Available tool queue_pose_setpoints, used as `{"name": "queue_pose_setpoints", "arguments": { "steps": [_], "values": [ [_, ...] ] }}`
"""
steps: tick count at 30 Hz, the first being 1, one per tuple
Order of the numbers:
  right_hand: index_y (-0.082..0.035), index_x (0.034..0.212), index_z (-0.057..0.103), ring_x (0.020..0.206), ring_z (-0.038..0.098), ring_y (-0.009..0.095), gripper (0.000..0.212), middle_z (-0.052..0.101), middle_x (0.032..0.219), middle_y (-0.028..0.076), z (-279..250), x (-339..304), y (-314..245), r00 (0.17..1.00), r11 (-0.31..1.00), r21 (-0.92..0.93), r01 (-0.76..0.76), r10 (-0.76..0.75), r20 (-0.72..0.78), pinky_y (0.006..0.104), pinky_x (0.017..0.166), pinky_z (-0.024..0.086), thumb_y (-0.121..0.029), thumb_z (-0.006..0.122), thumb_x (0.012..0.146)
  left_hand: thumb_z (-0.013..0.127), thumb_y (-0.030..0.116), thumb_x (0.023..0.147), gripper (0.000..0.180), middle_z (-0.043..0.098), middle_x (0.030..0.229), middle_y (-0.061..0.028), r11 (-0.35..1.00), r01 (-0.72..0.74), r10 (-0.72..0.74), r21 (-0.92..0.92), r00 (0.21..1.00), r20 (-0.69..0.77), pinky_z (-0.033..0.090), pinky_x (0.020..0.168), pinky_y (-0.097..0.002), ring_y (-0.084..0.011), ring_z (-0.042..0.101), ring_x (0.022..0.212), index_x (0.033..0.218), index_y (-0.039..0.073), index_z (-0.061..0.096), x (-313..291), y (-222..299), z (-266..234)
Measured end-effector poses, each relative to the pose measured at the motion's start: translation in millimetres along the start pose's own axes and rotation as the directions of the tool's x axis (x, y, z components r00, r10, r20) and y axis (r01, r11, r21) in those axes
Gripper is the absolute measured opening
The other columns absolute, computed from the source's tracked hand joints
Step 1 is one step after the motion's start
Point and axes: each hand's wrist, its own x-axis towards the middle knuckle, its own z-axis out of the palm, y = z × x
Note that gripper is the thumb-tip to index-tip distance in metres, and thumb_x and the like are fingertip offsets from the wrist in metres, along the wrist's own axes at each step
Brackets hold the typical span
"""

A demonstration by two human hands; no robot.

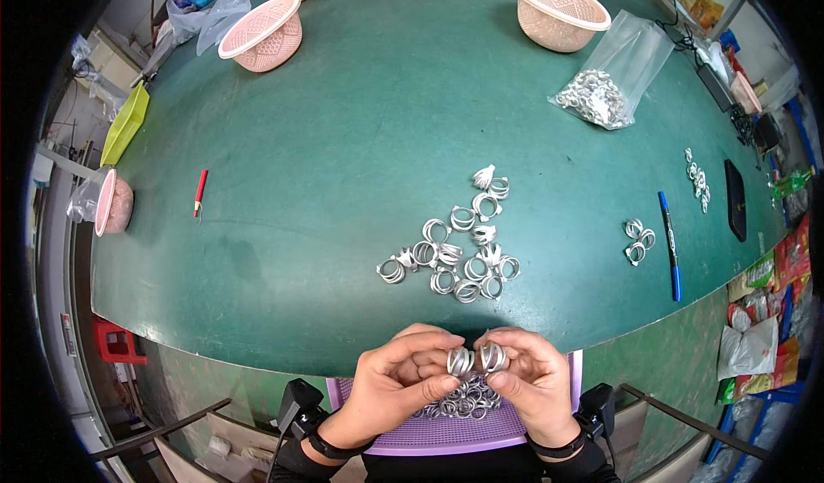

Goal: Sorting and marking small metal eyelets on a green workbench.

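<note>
Between thumb and fingers, my left hand pinches a silver metal ring with several bands. Close beside it, my right hand grips a similar silver ring. Both rings are held side by side above a purple perforated basket, which sits at my lap. A heap of silver rings lies in that basket, partly hidden by my hands. Beyond my hands, a loose group of silver rings is spread on the green table.
At the right lie a small ring cluster, a blue marker, more small metal pieces and a black phone-like slab. A clear bag of metal pieces and pink baskets stand farther back. A red pen-like tool lies left.
</note>
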Motion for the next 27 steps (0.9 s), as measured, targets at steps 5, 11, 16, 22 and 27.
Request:
{"name": "queue_pose_setpoints", "arguments": {
  "steps": [5,11,16,22,27],
  "values": [
    [0.004,0.109,0.05,0.096,0.052,0.019,0.038,0.048,0.109,0.015,4.2,0.6,1.1,0.996,0.988,-0.13,0.088,-0.085,0.023,0.03,0.083,0.046,0.009,0.06,0.073,0.056,-0.012,0.075,0.035,0.047,0.106,-0.0118,0.994,-0.002,0.004,-0.113,1.0,0.021,0.047,0.084,-0.0293,-0.0188,0.055,0.096,0.109,-0.008,0.047,-2.2,-6.3,1.6],
    [0.005,0.107,0.051,0.1,0.051,0.022,0.036,0.044,0.112,0.015,8.5,-2.8,-4.0,1.0,1.0,-0.007,0.02,-0.02,-0.001,0.0327,0.086,0.045,0.011,0.059,0.073,0.058,-0.012,0.074,0.034,0.046,0.108,-0.014,0.998,-0.054,0.053,-0.038,0.998,-0.027,0.047,0.084,-0.0293,-0.0207,0.055,0.096,0.107,-0.008,0.049,-3.4,-5.5,5.4],
    [0.005,0.106,0.051,0.101,0.051,0.022,0.036,0.043,0.112,0.015,5.1,-1.7,-9.8,0.992,0.975,-0.198,0.104,-0.086,0.097,0.0316,0.086,0.046,0.014,0.058,0.072,0.06,-0.012,0.072,0.032,0.045,0.111,-0.0162,0.969,-0.163,0.16,0.185,0.987,0.035,0.048,0.082,-0.0287,-0.0208,0.054,0.096,0.103,-0.007,0.053,-3.0,-1.8,0.9],
    [0.005,0.106,0.049,0.101,0.051,0.023,0.037,0.045,0.109,0.017,5.3,-0.5,-12.1,0.992,0.986,-0.124,0.113,-0.105,0.072,0.0317,0.085,0.047,0.015,0.057,0.072,0.062,-0.013,0.07,0.041,0.046,0.111,-0.0179,0.971,-0.185,0.188,0.154,0.982,-0.003,0.048,0.083,-0.0297,-0.0234,0.054,0.098,0.108,-0.005,0.049,-3.1,-7.7,0.6],
    [0.005,0.106,0.048,0.101,0.051,0.023,0.037,0.044,0.109,0.018,4.7,-0.8,-14.9,0.99,0.984,-0.119,0.131,-0.123,0.071,0.0319,0.084,0.047,0.017,0.056,0.071,0.063,-0.014,0.067,0.051,0.047,0.108,-0.0196,0.934,-0.231,0.226,0.271,0.973,0.047,0.048,0.083,-0.0353,-0.0283,0.053,0.1,0.112,0.0,0.045,-2.0,-8.2,-2.5]
  ]
}}
